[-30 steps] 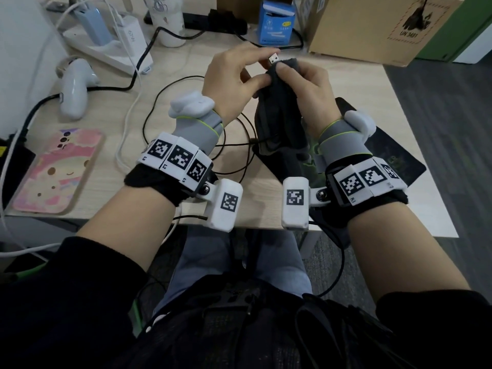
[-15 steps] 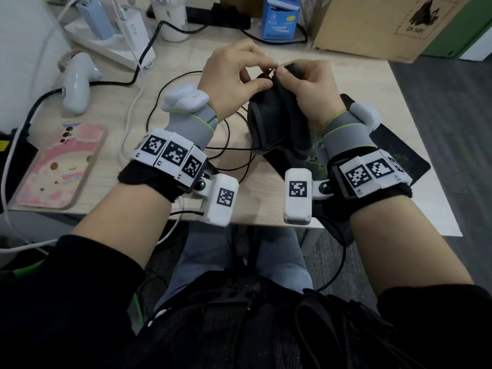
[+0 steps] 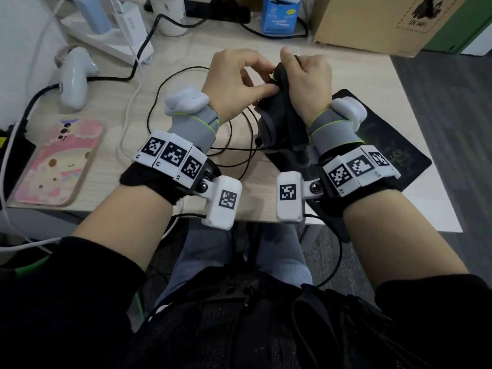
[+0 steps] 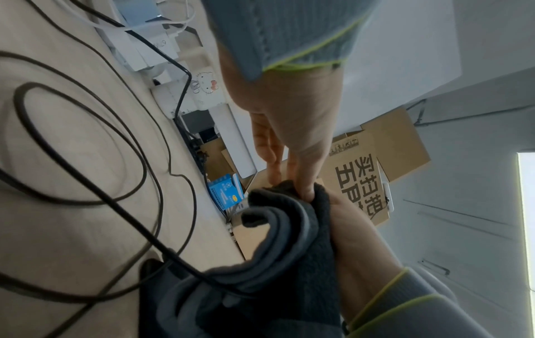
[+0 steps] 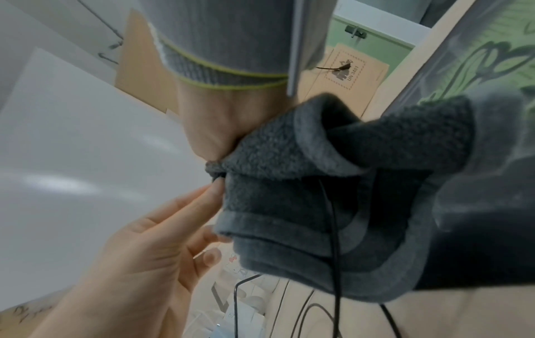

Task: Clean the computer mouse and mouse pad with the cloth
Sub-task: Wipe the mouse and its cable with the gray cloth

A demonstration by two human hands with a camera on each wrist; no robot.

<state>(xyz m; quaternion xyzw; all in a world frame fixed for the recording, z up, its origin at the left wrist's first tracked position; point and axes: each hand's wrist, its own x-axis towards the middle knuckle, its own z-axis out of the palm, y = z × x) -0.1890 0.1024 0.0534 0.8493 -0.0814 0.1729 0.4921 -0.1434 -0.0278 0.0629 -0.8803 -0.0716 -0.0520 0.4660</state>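
Note:
A dark grey cloth (image 3: 282, 115) hangs bunched between both hands above the desk (image 3: 186, 43). My right hand (image 3: 306, 81) grips its upper part in a fist, which the right wrist view shows on the cloth (image 5: 289, 183). My left hand (image 3: 262, 87) pinches the cloth's top fold with thumb and forefinger. A thin black mouse cable (image 3: 186, 75) loops on the desk and runs into the folds of the cloth (image 4: 289, 251). The mouse itself is not plainly visible. The black mouse pad (image 3: 394, 153) with a green design lies under my right wrist.
A phone in a pink case (image 3: 57, 163) lies front left, a white controller (image 3: 74, 78) behind it. A power strip (image 3: 106, 41), a mug (image 3: 170, 14), a blue box (image 3: 279, 14) and a cardboard box (image 3: 386, 20) line the back. The desk's front edge runs under my wrists.
The white plug seen at my left fingertips a second ago no longer shows. Both hands have come slightly nearer and lower, and the cloth is bunched tighter.

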